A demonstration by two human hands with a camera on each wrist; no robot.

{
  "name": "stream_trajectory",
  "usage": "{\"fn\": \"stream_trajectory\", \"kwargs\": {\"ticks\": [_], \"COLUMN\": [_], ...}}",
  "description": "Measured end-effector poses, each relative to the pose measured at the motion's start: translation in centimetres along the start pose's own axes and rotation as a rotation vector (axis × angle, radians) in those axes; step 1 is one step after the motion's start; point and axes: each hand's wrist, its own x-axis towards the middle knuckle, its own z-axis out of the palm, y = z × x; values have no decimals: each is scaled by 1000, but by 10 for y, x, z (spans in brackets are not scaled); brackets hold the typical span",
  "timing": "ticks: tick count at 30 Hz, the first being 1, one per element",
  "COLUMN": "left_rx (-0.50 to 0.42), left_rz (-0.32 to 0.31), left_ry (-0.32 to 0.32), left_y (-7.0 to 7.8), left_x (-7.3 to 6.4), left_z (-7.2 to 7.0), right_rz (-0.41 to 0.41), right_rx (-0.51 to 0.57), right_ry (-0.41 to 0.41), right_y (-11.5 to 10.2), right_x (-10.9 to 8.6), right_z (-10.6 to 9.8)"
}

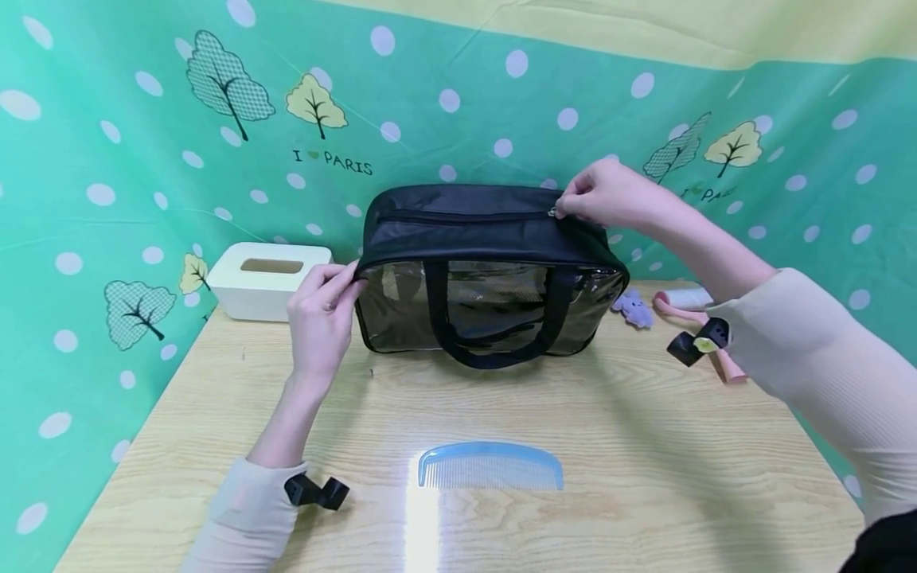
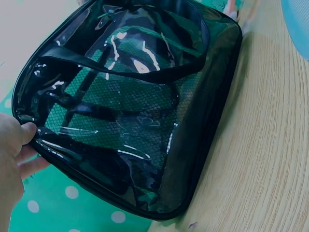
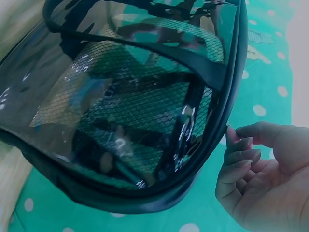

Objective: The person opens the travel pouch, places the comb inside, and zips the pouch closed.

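Observation:
A black toiletry bag [image 1: 476, 241] with a see-through front stands upright at the back of the table, its strap handle [image 1: 494, 360] hanging down the front. My left hand [image 1: 320, 314] pinches the bag's upper left corner; in the left wrist view the thumb [image 2: 28, 131] lies on the front edge with fingers behind it. Up at the right end of the top zipper, my right hand [image 1: 609, 193] pinches the small metal zipper pull [image 1: 552, 212]. The zipper line runs closed across the top. Through the front panel [image 3: 130, 106] a mesh pattern shows.
A light blue comb [image 1: 490, 454] lies on the table [image 1: 573, 525] in front of the bag. A white tissue box [image 1: 251, 306] stands behind my left hand. To the right are a purple plush toy [image 1: 634, 309] and a pink-and-white item [image 1: 688, 299], partly hidden by my right sleeve.

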Motion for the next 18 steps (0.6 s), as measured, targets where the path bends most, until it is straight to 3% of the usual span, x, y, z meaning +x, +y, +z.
{"fn": "stream_trajectory", "kwargs": {"ticks": [18], "left_rx": [1], "left_rz": [8], "left_ry": [21], "left_y": [-1], "left_x": [0], "left_z": [2], "right_rz": [-26], "right_rx": [-28], "right_ry": [-25], "right_y": [-43], "right_x": [11], "right_z": [6]}}
